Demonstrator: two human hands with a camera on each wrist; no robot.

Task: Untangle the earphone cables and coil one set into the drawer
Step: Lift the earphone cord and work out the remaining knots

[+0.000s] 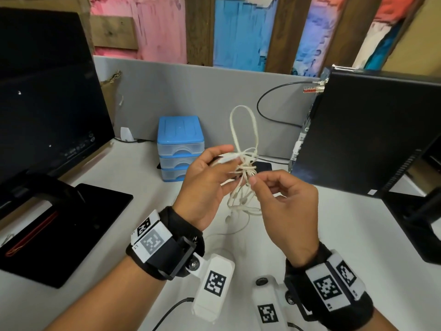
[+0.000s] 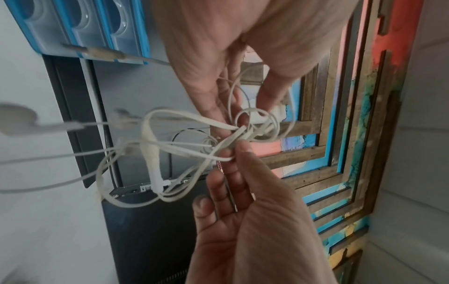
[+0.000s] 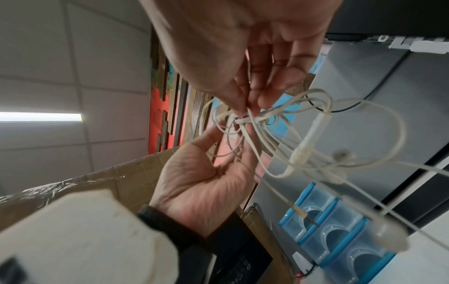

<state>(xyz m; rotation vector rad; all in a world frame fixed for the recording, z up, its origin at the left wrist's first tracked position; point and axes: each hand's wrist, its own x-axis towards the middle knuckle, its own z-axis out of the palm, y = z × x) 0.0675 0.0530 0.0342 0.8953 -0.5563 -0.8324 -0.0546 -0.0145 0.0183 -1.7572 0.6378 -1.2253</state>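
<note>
A tangle of white earphone cables (image 1: 245,168) hangs in the air between both hands, above the white desk (image 1: 119,168). One loop sticks up from the knot and earbuds (image 1: 228,218) dangle below it. My left hand (image 1: 226,163) holds the bundle between thumb and fingers (image 2: 243,107). My right hand (image 1: 253,181) pinches a strand at the knot (image 3: 245,111) with thumb and forefinger. Behind the hands stands a blue three-drawer unit (image 1: 180,149), with all its drawers shut; it also shows in the wrist views (image 2: 85,28) (image 3: 335,230).
A dark monitor (image 1: 47,91) on a black base (image 1: 59,230) fills the left side. A black PC tower (image 1: 370,139) stands on the right, with another black stand (image 1: 417,223) before it. A grey partition (image 1: 191,91) closes the back. A flat black object (image 1: 262,167) lies behind the cables.
</note>
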